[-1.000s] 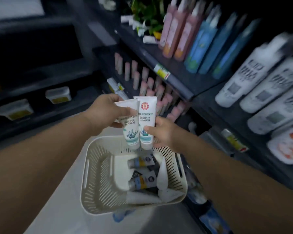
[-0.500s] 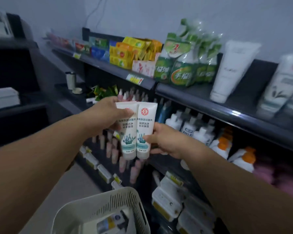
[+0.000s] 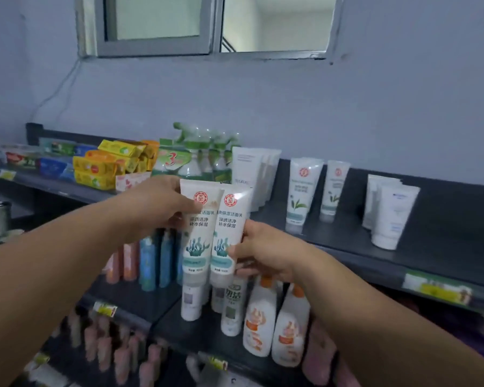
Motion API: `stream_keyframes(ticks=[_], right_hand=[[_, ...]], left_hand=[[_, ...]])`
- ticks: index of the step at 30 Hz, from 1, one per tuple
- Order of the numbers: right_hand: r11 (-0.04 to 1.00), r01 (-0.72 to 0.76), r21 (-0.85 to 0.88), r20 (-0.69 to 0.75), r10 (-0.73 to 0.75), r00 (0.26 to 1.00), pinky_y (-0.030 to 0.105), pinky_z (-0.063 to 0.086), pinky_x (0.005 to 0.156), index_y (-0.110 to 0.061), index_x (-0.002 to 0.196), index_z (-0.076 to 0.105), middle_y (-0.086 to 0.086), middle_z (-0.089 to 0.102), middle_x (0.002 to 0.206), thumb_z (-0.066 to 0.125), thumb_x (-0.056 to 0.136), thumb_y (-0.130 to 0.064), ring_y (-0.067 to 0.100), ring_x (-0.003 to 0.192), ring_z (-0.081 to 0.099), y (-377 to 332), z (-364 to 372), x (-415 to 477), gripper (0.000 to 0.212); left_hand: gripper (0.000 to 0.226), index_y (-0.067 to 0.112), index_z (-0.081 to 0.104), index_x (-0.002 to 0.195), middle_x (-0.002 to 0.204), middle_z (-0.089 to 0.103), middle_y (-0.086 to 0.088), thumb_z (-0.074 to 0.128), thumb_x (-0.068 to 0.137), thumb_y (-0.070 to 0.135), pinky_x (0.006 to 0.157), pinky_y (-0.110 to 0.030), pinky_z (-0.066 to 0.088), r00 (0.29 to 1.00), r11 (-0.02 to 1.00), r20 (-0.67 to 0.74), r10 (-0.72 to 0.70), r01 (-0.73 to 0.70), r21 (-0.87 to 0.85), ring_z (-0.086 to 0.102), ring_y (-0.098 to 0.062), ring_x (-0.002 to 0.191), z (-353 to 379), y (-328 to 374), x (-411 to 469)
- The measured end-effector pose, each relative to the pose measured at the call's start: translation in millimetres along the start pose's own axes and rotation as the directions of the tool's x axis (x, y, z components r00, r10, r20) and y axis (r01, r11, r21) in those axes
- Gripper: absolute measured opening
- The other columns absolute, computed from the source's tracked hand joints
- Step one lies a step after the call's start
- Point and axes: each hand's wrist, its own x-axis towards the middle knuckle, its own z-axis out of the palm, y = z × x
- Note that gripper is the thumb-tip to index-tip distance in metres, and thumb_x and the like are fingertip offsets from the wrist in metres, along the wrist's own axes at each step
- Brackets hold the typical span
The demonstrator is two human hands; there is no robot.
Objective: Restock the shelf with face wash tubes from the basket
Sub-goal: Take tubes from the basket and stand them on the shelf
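Both hands up in front of the shelving, one tube each. Left hand (image 3: pixel 157 208) grips the left white plastic face wash tube with the red round logo and green seaweed print (image 3: pixel 196 241) at its upper part, thumb lying across the front just under the logo, the other fingers hidden behind it. Right hand (image 3: pixel 263 252) pinches the right matching white face wash tube (image 3: pixel 227 238) at its lower half, thumb tip on the front edge by the seaweed print, fingers curled round the back. Both tubes cap down, crimped end up, side by side and touching along their edges; the right one tilts a little, top leaning right. They are in the air, not set down, in front of the dark top shelf board (image 3: pixel 458 219), their caps overlapping the white bottles on the shelf below. On the top shelf, right of the held tubes, two white upright tubes with the same red logo and a green leaf print (image 3: pixel 301 196) stand cap down, apart from each other. Further right a group of plain white tubes (image 3: pixel 389 213). Behind the left hand, yellow cardboard boxes (image 3: pixel 106 169) and green-capped spray bottles (image 3: pixel 199 160). Lower shelf under the right hand: white bottles with orange caps (image 3: pixel 274 317). Grey-framed window (image 3: pixel 207 23) in the wall above.
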Motion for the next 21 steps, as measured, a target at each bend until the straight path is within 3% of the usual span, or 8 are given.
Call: stream_keyframes(ticks=[2,5,11,16,21], right_hand=[[1.000,0.010,0.024,-0.059,-0.009,0.998,0.030,0.056,0.068,-0.020,0.121,0.058,0.004,0.070,0.117,0.053,0.092,0.000,0.018,0.090,0.068,-1.1,-20.0,-15.3,0.036],[1.000,0.006,0.029,-0.147,-0.002,0.989,0.039,0.056,0.086,-0.021,0.121,0.058,0.002,0.070,0.117,0.053,0.093,-0.002,0.021,0.105,0.067,-3.0,-46.6,-44.1,0.034],[0.999,-0.047,0.020,-0.299,0.051,0.953,0.047,0.048,0.099,-0.020,0.122,0.057,0.009,0.066,0.125,0.052,0.093,0.000,0.030,0.119,0.060,-0.2,-97.1,-115.2,0.035],[0.996,-0.070,-0.050,-0.419,0.043,0.907,0.039,0.053,0.091,-0.013,0.124,0.057,0.014,0.069,0.112,0.051,0.094,0.003,0.018,0.088,0.063,2.8,-147.9,-175.8,0.035],[0.994,-0.077,-0.073,-0.484,0.032,0.875,0.051,0.050,0.097,-0.012,0.120,0.058,0.016,0.067,0.120,0.051,0.092,0.005,0.037,0.116,0.059,16.2,-225.6,-215.9,0.033]], left_hand=[[0.013,0.009,0.066,0.096,0.088,0.075,-0.010,0.066,0.084,0.002,0.064,-0.033,0.057,0.999,0.999,0.025,0.030,-0.030,-0.019,0.072,-0.023,0.079,19.3,15.2,4.8],[0.012,0.009,0.066,0.092,0.088,0.075,-0.012,0.064,0.084,0.000,0.083,-0.044,0.056,0.991,0.995,0.103,0.079,-0.073,-0.067,0.070,-0.030,0.089,49.7,37.4,7.6],[0.014,0.011,0.066,0.092,0.087,0.074,-0.009,0.062,0.087,0.000,0.056,-0.026,0.051,0.930,0.978,0.312,0.195,-0.163,-0.126,0.067,-0.018,0.071,121.1,76.1,6.6],[0.016,0.009,0.063,0.099,0.093,0.073,-0.011,0.062,0.087,-0.001,0.066,-0.032,0.052,0.880,0.959,0.385,0.277,-0.233,-0.158,0.068,-0.023,0.082,192.6,114.4,1.1],[0.013,0.008,0.060,0.100,0.100,0.071,-0.018,0.060,0.089,0.002,0.068,-0.034,0.053,0.867,0.945,0.378,0.326,-0.288,-0.155,0.068,-0.027,0.084,270.9,147.3,13.1]])
